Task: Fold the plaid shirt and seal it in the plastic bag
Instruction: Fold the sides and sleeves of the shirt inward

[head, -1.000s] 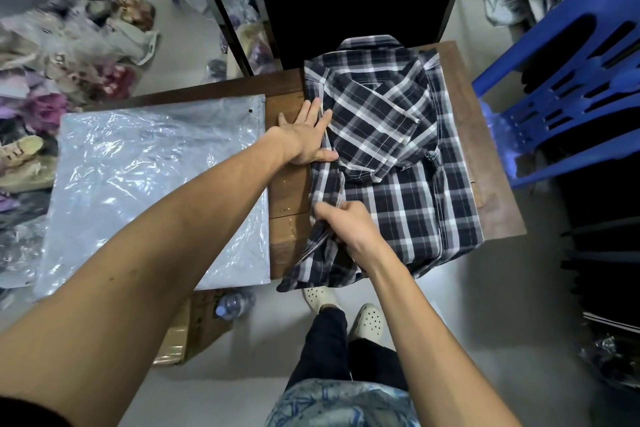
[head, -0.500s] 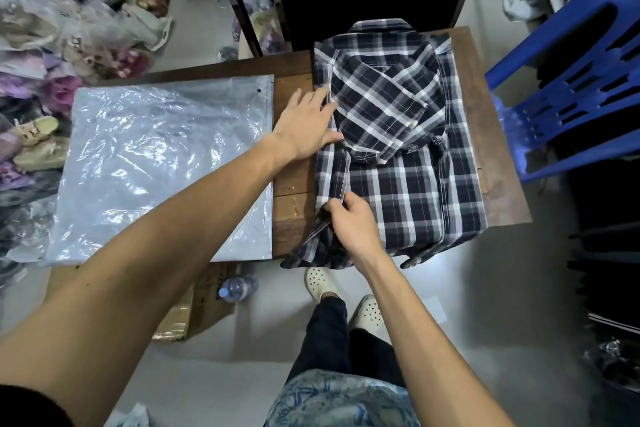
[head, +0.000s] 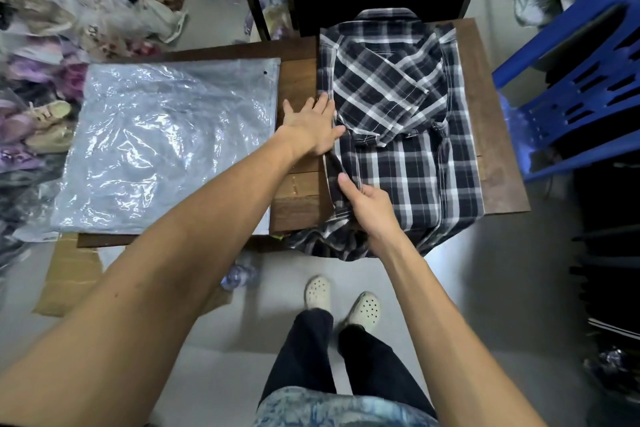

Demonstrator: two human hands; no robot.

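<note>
At the bottom of the frame I see my dark trousers and pale perforated clogs [head: 363, 309] on the grey floor, with a plastic water bottle [head: 239, 276] lying just left of them under the table edge. Above that, right of centre, the plaid shirt [head: 415, 156] lies on the brown wooden table [head: 498, 149], collar at the far end, dark navy with white checks, a sleeve folded diagonally across its chest and its lower hem crumpled and hanging over the near table edge. My right hand [head: 369, 206] is at the shirt's left edge near the hem, fingers curled with the thumb up, pinching a folded strip of the fabric. A little farther up, my left hand [head: 311, 128] lies flat with the fingers straight and together, pressing down on the shirt's left edge where it meets the bare wood. The clear plastic bag [head: 166, 146] is spread flat on the left half of the table, crinkled and shiny, just beside the left hand but not touching the shirt. At the right edge of the frame stands a blue plastic chair [head: 571, 90]; in the upper left, bagged shoes [head: 48, 121] lie blurred on the floor.
</note>
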